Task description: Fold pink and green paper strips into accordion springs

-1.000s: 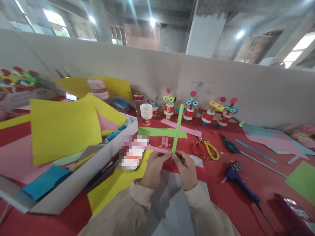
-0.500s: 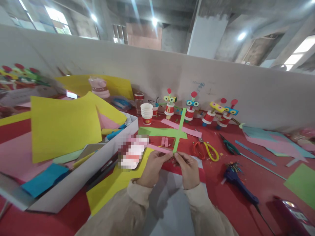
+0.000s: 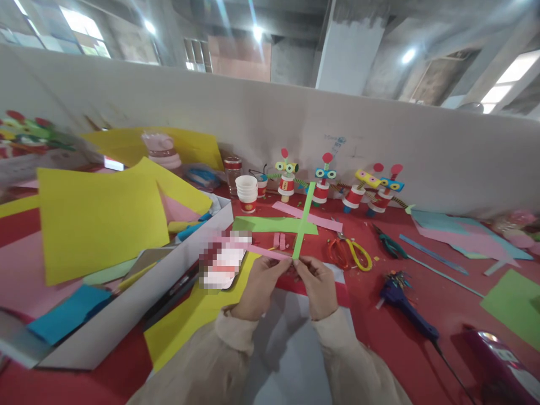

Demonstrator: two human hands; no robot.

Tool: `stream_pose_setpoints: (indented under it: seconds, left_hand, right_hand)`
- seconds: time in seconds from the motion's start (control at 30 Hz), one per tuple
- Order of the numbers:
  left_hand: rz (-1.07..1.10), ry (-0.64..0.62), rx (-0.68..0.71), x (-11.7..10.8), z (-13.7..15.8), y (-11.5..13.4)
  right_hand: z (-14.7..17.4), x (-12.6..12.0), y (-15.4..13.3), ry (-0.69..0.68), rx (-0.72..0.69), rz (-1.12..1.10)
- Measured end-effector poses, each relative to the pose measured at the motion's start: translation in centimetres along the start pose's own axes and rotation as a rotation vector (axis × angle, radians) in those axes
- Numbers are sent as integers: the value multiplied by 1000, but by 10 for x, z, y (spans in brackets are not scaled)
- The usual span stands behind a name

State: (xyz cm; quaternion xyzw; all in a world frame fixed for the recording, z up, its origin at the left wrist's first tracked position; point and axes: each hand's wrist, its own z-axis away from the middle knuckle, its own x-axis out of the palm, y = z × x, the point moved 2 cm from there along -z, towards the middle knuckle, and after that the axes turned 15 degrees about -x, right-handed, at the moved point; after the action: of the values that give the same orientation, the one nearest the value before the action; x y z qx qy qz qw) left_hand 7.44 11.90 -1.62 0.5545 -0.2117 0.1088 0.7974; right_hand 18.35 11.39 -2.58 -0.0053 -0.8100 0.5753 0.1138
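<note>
Both hands meet above the near part of the red table. My left hand (image 3: 262,286) pinches the end of a pink paper strip (image 3: 268,252), which stretches away to the left toward a blurred-out phone (image 3: 225,267). In my right hand (image 3: 316,283) is the end of a green paper strip (image 3: 304,222) that points up and away from me. The two strips come together at the fingertips, at about a right angle; the fingers hide the joint itself. Behind them lie a wide green strip (image 3: 270,225), another pink strip (image 3: 331,223) and small folded pink pieces (image 3: 279,241).
Scissors with yellow and red handles (image 3: 358,256), pliers (image 3: 391,246) and a blue glue gun (image 3: 407,309) lie to the right. A white box (image 3: 169,295) with coloured paper stands left. Stacked paper cups (image 3: 247,194) and several cup figures (image 3: 320,192) line the back wall.
The view has shifted slightly, so the scene sits a little further left. Both hands keep their pinch where the pink and green strips meet, with hardly any other difference.
</note>
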Motion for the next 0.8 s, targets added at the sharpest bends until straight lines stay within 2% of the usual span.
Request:
stream_pose_setpoints:
  seconds: [0.1, 0.23, 0.3, 0.5, 0.8]
  left_hand:
    - [1, -2, 13, -1, -1, 0]
    - [-38, -105, 4, -1, -1, 2]
    - [-57, -118, -6, -3, 0, 3]
    - [-1, -82, -33, -10, -2, 1]
    - [-53, -30, -70, -12, -5, 1]
  right_hand:
    - [0, 1, -1, 2, -7, 19]
    - [-2, -2, 0, 45, 39, -19]
    - [-3, -3, 1, 53, 55, -37]
    - [-3, -2, 0, 37, 67, -39]
    - [-1, -3, 6, -2, 41, 9]
